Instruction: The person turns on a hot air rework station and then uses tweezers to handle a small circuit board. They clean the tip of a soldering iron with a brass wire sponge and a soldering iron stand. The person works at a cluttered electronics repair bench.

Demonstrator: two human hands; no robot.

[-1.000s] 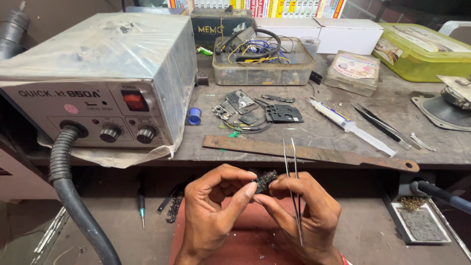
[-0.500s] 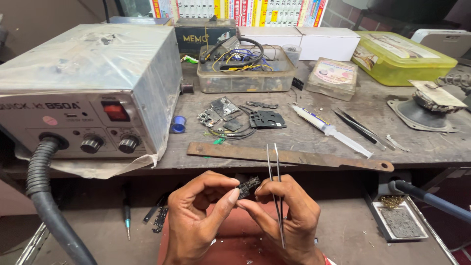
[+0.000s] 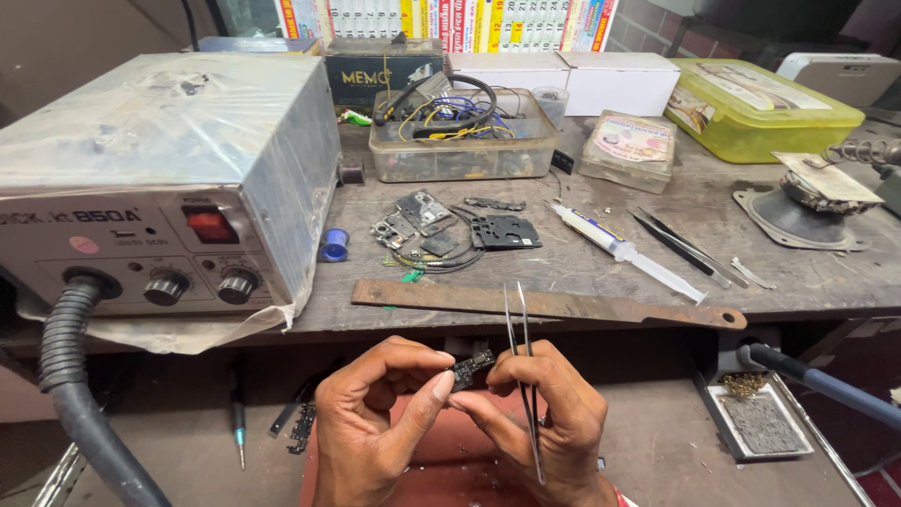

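Head view is showing both hands working below the front edge of the table [image 3: 601, 272]. The left hand [image 3: 375, 427] is pinching a small dark circuit board [image 3: 472, 366] between thumb and forefinger, and the right hand [image 3: 549, 413] is gripping the same board from the other side while also clamping a pair of tweezers [image 3: 522, 376], tips pointing upward. The board is sitting in mid-air between the two hands, near a rusty metal bar [image 3: 549, 303] lying along the table edge. A grey rework station [image 3: 160, 178] is standing at left, with a syringe [image 3: 624, 252] and loose phone parts [image 3: 455, 230] lying behind the bar.
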